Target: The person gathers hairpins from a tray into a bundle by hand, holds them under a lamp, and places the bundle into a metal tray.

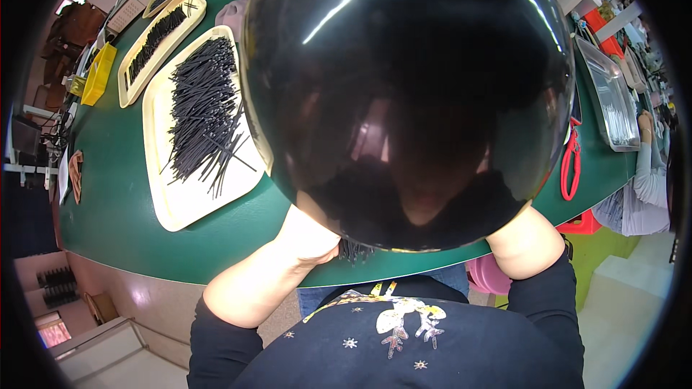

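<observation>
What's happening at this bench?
A person is working at a green table, both forearms reaching under a large glossy black dome. The left hand is partly visible beside a bunch of thin black pieces; its grip is unclear. The right hand is hidden behind the dome. To the left, a cream tray holds a pile of similar black pieces.

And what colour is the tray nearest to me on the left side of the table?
The nearest tray is pale cream; it shows in the head view.
</observation>
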{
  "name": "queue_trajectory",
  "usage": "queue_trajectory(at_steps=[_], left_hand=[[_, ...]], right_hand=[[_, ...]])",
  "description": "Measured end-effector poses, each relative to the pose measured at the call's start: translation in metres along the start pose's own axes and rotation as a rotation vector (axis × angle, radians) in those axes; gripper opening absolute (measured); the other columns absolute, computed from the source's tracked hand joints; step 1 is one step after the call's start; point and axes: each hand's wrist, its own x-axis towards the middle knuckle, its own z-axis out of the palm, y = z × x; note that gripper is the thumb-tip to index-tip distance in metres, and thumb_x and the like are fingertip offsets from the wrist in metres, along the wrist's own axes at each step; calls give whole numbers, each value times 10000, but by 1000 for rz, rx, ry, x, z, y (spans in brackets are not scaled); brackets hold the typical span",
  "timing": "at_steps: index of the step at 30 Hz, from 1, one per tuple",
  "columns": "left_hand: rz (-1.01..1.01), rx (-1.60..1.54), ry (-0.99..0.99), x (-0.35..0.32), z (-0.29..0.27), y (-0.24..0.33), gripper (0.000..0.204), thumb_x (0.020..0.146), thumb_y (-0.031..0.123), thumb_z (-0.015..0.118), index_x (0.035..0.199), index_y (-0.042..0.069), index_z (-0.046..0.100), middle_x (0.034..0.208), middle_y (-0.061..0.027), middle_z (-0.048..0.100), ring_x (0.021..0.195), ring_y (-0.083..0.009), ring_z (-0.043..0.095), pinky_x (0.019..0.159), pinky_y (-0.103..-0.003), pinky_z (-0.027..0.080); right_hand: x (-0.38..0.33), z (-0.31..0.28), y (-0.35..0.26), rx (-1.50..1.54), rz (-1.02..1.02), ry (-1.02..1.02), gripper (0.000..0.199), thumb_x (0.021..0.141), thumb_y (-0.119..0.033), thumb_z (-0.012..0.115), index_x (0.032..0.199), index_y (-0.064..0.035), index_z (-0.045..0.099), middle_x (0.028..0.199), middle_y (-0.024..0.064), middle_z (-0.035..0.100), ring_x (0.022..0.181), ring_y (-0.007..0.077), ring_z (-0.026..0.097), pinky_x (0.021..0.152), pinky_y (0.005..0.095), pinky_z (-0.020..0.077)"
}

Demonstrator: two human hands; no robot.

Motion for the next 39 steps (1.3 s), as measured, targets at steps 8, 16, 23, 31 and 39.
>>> queue_trajectory(at_steps=[8, 16, 23, 31, 39], left_hand=[[-56, -164, 72, -8, 5, -5, 373, 860, 141, 656, 1164, -38, 535, 923, -169, 654, 737, -232, 675, 665, -345, 578], [67, -72, -70, -11, 5, -2, 513, 863, 243, 677, 1255, -28, 485, 984, -173, 651, 781, -234, 677, 712, -371, 578], [-34, -120, -102, -11, 10, 5, 388, 739, -69, 698, 1106, -85, 576, 1049, -171, 633, 961, -209, 638, 836, -309, 536], [-95, 50, -21, -7, 10, 0, 307, 825, -19, 640, 1119, -78, 573, 1013, -173, 644, 878, -208, 659, 740, -281, 551], [-66, -511, -220, -2, 2, -6, 333, 878, -12, 584, 1193, -71, 496, 965, -161, 635, 776, -208, 670, 677, -297, 572]], right_hand=[[1, -1, 4, 90, 19, 87, 793, 749, -88, 772, 1399, 9, 328, 1373, 163, 439, 1211, 247, 492, 1012, 361, 418], [-1, -5, 3, 166, 25, 116, 762, 750, -83, 766, 1381, 12, 348, 1339, 158, 463, 1183, 240, 508, 992, 354, 428], [7, 1, 7, 113, 40, 128, 735, 752, -79, 760, 1365, 15, 366, 1310, 153, 484, 1159, 233, 521, 974, 348, 436], [13, 6, 6, 87, 56, 133, 704, 754, -75, 754, 1347, 18, 386, 1277, 148, 508, 1131, 225, 536, 954, 341, 446], [4, -3, 3, 141, 57, 118, 674, 756, -71, 747, 1329, 22, 406, 1243, 143, 532, 1103, 217, 551, 934, 334, 455]])
